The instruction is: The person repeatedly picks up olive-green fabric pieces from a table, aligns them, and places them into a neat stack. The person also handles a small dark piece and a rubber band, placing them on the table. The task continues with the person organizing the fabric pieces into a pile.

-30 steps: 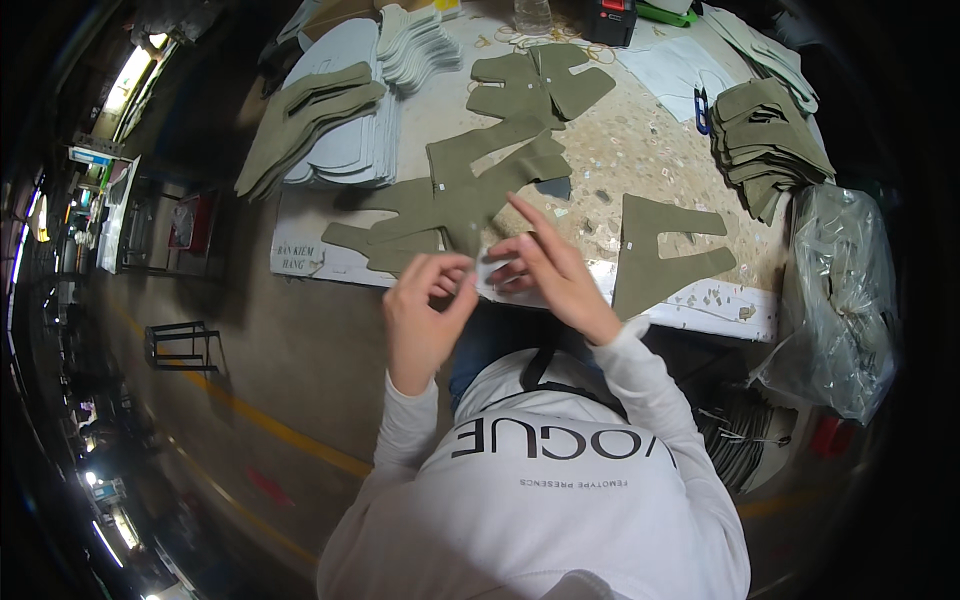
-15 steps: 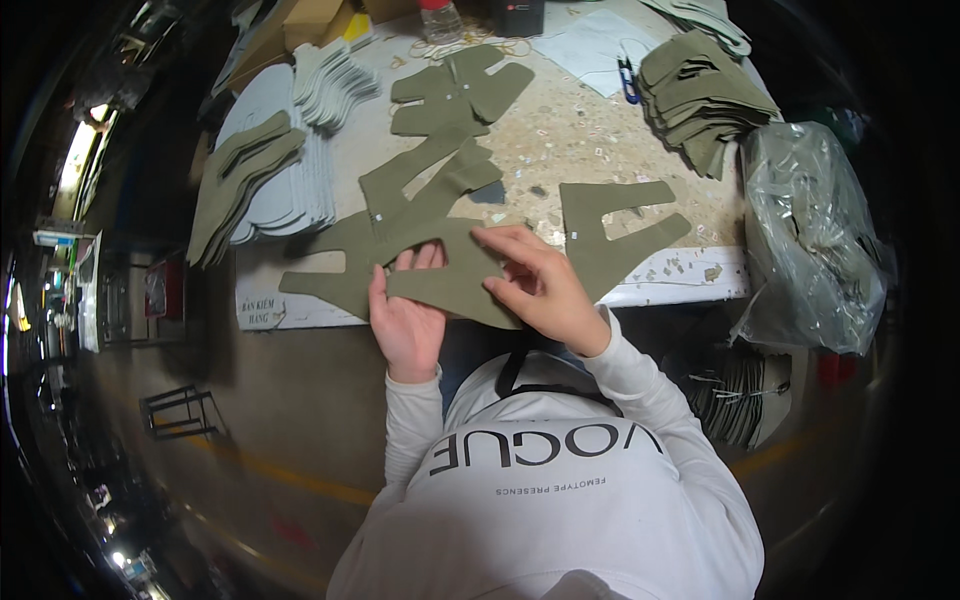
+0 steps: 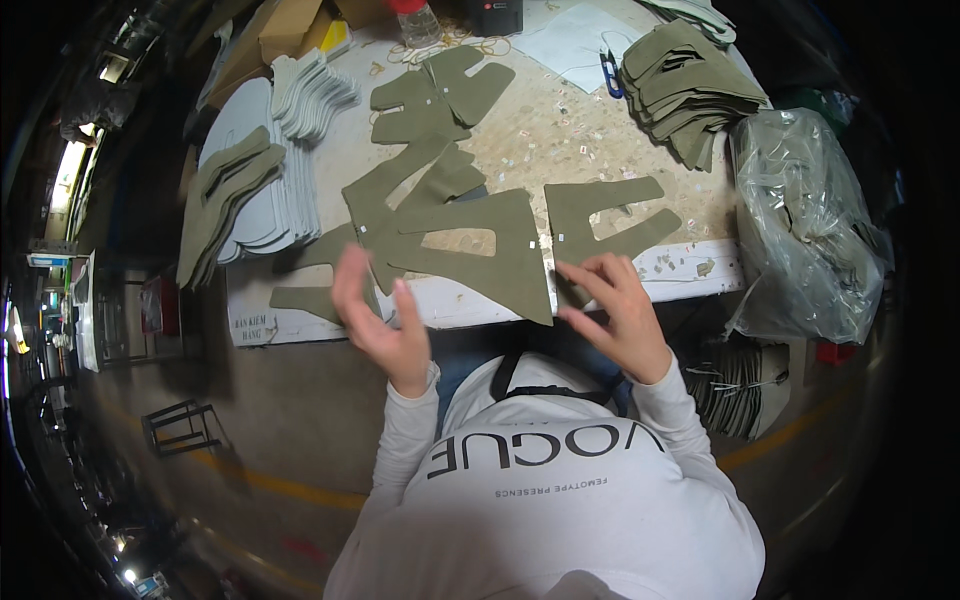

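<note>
A flat olive-green cut piece point(image 3: 515, 265) with a long cut-out and a small white sticker lies in front of me, overlapping other pieces. Left of it, my left hand point(image 3: 385, 325) is blurred, fingers spread and holding nothing, over another olive piece point(image 3: 305, 298). My right hand point(image 3: 625, 320) has thumb and fingers apart, with its fingertips at the near left corner of a forked olive piece point(image 3: 580, 225). Whether they touch it I cannot tell. More olive pieces point(image 3: 420, 110) lie overlapped farther back.
Stacked white-grey pieces point(image 3: 285, 190) stand at the left, with olive strips point(image 3: 228, 200) on top. At the right are an olive stack point(image 3: 690, 85), blue thread snips point(image 3: 611, 75) and a clear plastic bag point(image 3: 810, 230). A red-capped jar point(image 3: 415, 25) stands at the back.
The olive piece that was in my hands now lies flat on the table. My left hand has moved left off it, and my right hand has moved right to the forked piece.
</note>
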### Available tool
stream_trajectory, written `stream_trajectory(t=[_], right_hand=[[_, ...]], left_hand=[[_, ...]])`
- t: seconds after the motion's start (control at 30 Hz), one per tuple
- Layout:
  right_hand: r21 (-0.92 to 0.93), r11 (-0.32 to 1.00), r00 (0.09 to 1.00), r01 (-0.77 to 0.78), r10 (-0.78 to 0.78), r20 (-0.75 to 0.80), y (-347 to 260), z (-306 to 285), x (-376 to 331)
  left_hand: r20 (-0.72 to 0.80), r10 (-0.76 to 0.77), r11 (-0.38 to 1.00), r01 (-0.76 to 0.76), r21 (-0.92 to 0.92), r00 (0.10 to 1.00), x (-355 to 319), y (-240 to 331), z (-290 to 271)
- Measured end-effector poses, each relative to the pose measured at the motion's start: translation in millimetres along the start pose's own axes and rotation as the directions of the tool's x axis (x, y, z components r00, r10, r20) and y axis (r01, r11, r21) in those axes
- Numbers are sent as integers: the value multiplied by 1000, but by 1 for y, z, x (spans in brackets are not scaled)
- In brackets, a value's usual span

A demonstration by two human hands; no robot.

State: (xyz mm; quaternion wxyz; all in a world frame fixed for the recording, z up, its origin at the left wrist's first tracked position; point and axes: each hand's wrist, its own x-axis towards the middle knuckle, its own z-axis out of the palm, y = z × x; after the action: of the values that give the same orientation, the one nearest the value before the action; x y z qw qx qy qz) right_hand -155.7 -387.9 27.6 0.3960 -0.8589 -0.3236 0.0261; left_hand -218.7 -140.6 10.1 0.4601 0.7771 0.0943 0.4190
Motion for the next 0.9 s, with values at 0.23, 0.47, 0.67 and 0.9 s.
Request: stream_trajectory(t=[0.23,0.47,0.67,0.9], right_hand=[[-78,992,991,97,-103,-80,11,14,-10],[-73,989,972,125,-137,-193,14,23,-18],[-91,985,973,144,-158,-168,14,27,-27],[-108,977,969,181,-197,-152,8,18,-22]], left_hand=[[669,253,914,-399,72,699,-42,16,29],[593,287,930,-367,15,752,-54,4,35],[594,303,919,-393,25,745,-61,8,35],[618,258,956,-290,-50,742,-45,20,33]])
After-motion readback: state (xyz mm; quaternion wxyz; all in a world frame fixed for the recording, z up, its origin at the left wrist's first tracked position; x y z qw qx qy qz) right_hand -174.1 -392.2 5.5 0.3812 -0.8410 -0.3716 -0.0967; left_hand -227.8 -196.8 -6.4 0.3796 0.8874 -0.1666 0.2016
